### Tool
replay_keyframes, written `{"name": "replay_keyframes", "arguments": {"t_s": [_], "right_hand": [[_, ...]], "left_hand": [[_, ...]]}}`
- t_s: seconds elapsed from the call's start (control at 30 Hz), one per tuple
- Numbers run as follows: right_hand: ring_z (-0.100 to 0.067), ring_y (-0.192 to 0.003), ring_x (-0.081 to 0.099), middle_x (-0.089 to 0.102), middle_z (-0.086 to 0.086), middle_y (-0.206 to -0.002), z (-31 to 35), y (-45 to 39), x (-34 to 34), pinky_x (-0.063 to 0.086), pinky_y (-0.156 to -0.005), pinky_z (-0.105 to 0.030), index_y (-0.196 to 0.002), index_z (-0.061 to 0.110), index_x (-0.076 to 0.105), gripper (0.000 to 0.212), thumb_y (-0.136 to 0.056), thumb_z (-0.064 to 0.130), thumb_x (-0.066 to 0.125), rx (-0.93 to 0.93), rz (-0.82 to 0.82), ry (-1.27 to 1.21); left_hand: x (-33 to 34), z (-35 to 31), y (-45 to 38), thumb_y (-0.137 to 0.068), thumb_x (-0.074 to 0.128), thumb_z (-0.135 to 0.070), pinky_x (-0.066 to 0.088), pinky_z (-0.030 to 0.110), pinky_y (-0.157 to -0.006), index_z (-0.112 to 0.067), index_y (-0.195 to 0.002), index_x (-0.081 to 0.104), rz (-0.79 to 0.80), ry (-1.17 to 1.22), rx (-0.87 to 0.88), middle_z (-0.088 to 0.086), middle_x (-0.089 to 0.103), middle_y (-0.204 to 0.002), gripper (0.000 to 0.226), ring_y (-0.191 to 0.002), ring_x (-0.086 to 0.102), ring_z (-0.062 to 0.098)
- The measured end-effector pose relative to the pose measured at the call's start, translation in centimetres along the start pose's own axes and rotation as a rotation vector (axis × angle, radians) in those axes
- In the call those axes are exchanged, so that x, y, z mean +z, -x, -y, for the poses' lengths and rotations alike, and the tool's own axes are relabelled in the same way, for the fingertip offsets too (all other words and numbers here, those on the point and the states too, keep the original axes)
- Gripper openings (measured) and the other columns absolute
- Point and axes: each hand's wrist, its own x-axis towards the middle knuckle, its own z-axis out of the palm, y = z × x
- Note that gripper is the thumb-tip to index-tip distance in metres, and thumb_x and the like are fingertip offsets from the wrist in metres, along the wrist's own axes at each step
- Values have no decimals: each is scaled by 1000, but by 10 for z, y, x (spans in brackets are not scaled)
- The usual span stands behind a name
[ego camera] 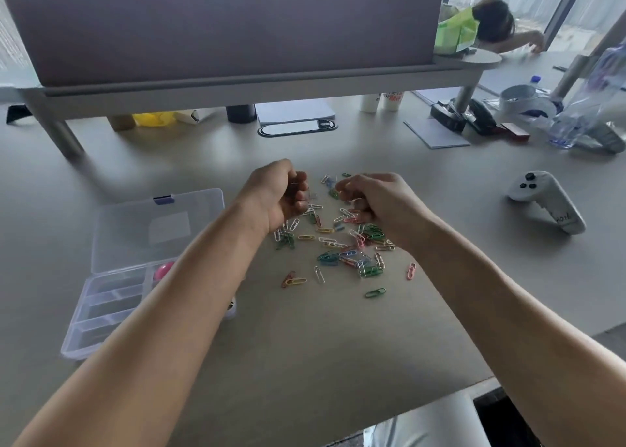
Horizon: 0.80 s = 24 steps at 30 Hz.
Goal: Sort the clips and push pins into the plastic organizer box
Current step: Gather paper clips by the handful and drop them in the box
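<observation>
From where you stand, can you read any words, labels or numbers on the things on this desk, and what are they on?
Nothing reads clearly.
White game controller: dark handwriting on its grip, too blurred to read.
White paper cup at the back: red print, too blurred to read.
Clear plastic organizer box: pale label on the open lid, no text legible.
Green carton on the shelf: print too small to read.
</observation>
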Motion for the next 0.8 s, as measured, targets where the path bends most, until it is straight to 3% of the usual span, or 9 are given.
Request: {"name": "replay_keyframes", "arguments": {"t_s": [0.1, 0.17, 0.27, 0.4, 0.5, 0.6, 0.7, 0.8], "right_hand": [[1, -70, 65, 74, 15, -83, -10, -12, -7, 51, -66, -20, -96, 26, 82, 15, -89, 20, 69, -313, 43, 759], [-4, -82, 67, 72, 20, -87, -18, -16, -12, 52, -77, -26, -97, 34, 80, 16, -85, 25, 73, -408, 100, 969], [3, -79, 62, 68, 22, -89, -24, -16, -19, 52, -74, -28, -94, 39, 79, 13, -82, 32, 77, -507, 171, 998], [1, -80, 64, 68, 22, -92, -26, -16, -24, 55, -73, -31, -93, 42, 79, 15, -82, 32, 77, -549, 214, 976], [2, -80, 64, 69, 20, -92, -32, -18, -25, 53, -72, -30, -92, 38, 79, 13, -83, 28, 78, -575, 220, 910], [12, -71, 58, 71, 17, -90, -36, -17, -25, 41, -66, -20, -92, 31, 78, 10, -87, 22, 77, -576, 158, 849], [14, -64, 56, 69, 19, -82, -39, -16, -27, 36, -60, -14, -95, 28, 77, 9, -91, 20, 75, -540, 51, 801], [11, -62, 55, 65, 21, -76, -39, -17, -28, 36, -59, -16, -97, 28, 74, 9, -93, 20, 72, -512, -29, 749]], "left_hand": [[-8, 1, -10, -91, 53, -9, 34, 23, -53, 1, -82, 68, -123, -619, 313, 7, 54, -67, 21, -48, 47, 17], [-14, 4, -15, -91, 60, -14, 38, 24, -64, -6, -92, 74, -209, -1025, 502, 9, 68, -83, 16, -71, 59, 23], [-16, 12, -19, -90, 62, -13, 43, 27, -78, -14, -110, 73, -175, -1253, 524, 13, 72, -110, 22, -100, 64, 30], [-10, 17, -24, -92, 65, -16, 48, 32, -88, -15, -125, 68, -168, -1347, 580, 15, 71, -116, 34, -106, 65, 32], [-9, 19, -25, -93, 62, -17, 48, 33, -91, -16, -125, 69, -162, -1396, 613, 12, 71, -120, 32, -108, 65, 31], [-10, 22, -25, -92, 61, -15, 50, 33, -86, -20, -114, 74, -159, -1432, 638, 8, 73, -115, 26, -103, 67, 29], [-9, 22, -24, -90, 63, -15, 45, 30, -72, -21, -101, 76, -204, -1449, 661, 6, 75, -103, 18, -89, 66, 28], [-8, 22, -24, -89, 63, -15, 39, 27, -66, -19, -89, 73, -222, -1448, 686, 2, 73, -92, 11, -75, 59, 22]]}}
